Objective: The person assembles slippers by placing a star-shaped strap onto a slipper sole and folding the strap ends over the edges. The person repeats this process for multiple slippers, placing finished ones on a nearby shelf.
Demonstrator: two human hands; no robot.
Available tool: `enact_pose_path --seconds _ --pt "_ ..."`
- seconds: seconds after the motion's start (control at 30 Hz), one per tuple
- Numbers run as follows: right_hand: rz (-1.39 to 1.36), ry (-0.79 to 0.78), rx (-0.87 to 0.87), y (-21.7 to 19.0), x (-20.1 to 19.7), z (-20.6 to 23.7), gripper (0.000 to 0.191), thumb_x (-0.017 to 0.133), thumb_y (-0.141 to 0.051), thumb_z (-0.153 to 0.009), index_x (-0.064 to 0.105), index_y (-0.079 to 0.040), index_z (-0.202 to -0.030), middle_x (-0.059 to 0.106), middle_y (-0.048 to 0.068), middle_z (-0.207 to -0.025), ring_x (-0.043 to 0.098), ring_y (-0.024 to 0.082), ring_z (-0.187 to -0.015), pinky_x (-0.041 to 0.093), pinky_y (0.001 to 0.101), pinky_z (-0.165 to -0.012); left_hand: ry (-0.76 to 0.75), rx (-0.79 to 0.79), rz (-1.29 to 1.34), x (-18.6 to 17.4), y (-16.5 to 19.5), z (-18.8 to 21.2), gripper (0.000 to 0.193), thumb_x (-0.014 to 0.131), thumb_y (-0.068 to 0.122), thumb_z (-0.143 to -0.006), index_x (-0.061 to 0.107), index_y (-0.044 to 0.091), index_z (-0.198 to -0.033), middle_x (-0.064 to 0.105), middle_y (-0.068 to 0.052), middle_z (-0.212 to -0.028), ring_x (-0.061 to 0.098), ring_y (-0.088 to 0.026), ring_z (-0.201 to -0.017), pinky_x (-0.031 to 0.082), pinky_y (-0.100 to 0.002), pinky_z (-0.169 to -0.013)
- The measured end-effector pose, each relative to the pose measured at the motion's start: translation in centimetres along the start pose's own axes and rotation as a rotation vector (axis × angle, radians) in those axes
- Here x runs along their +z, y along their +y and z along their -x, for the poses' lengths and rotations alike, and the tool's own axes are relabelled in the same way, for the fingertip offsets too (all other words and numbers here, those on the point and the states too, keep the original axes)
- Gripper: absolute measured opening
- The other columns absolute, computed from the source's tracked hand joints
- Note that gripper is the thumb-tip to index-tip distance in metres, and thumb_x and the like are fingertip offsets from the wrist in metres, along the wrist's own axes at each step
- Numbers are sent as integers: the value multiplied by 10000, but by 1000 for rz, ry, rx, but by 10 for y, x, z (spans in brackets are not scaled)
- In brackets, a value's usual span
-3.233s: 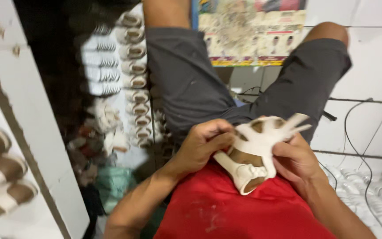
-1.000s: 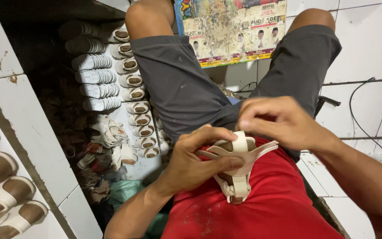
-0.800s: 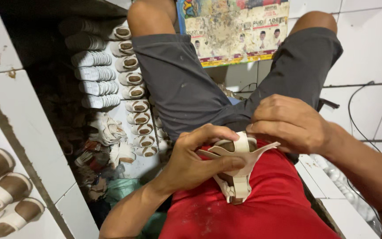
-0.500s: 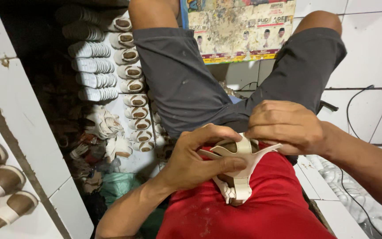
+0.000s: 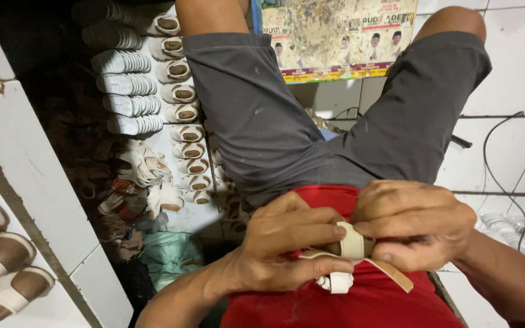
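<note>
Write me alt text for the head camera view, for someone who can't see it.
Seen from above, a seated person's left hand and right hand both grip a cream sandal strap piece over a red shirt and grey shorts. Rows of cream sandals lie on the floor to the left, and a worn poster lies ahead.

only sign-type thing here is a worn rectangular paper poster [image 5: 335,37] lying at the top of the view between the person's knees, mostly grimy beige and green with a yellow band along its lower edge, a blue strip down its left side and small portrait photos.
</note>
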State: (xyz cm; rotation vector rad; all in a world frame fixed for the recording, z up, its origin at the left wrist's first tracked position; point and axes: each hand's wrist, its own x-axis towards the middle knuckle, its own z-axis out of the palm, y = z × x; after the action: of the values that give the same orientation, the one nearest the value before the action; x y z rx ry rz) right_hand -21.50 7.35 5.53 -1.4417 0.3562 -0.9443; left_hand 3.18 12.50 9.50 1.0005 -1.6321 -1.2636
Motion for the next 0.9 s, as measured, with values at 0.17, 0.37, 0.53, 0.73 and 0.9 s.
enact_pose_path --seconds 0.17,0.37,0.53,0.73,0.9 --pt "104 -45 -79 -9 6 -1 205 750 -127 -901 714 65 -964 691 146 -934 734 278 -843 617 412 -737 -6 5 25 -2 10 5 427 947 154 -848 698 84 -1188 729 -88 -1210 716 -191 -926 567 -259 -837" --pt "-66 -140 197 -6 10 10 226 819 -180 -864 717 15 -916 628 105 -908 648 245 -811 553 380 -730 -136 -191 124 -11 13 15 394 926 165 -831 700 78 -1141 741 -24 -1094 641 -150 -847 527 -259 -805" --pt "-445 -113 447 13 -3 12 345 820 -224 -938 717 63 -1100 690 177 -1100 667 282 -1015 555 414 -955 -33 -279 122 -5 2 16 478 927 216 -863 636 103 -1224 711 -5 -1152 649 -113 -891 532 -235 -796" --pt "-756 262 626 25 2 16 567 785 -287 -931 592 73 -1325 632 188 -1143 611 234 -1056 486 378 -946 139 -639 556 -1 -19 23 540 866 115 -861 626 10 -1333 717 -54 -1140 669 -104 -1038 567 -272 -921" --pt "-347 257 761 26 13 11 313 754 6 -878 718 71 -1183 673 113 -1111 585 126 -942 487 267 -799 339 -713 732 0 -37 42 491 844 16 -832 642 -42 -1276 737 -114 -1141 697 -158 -1025 569 -304 -929"
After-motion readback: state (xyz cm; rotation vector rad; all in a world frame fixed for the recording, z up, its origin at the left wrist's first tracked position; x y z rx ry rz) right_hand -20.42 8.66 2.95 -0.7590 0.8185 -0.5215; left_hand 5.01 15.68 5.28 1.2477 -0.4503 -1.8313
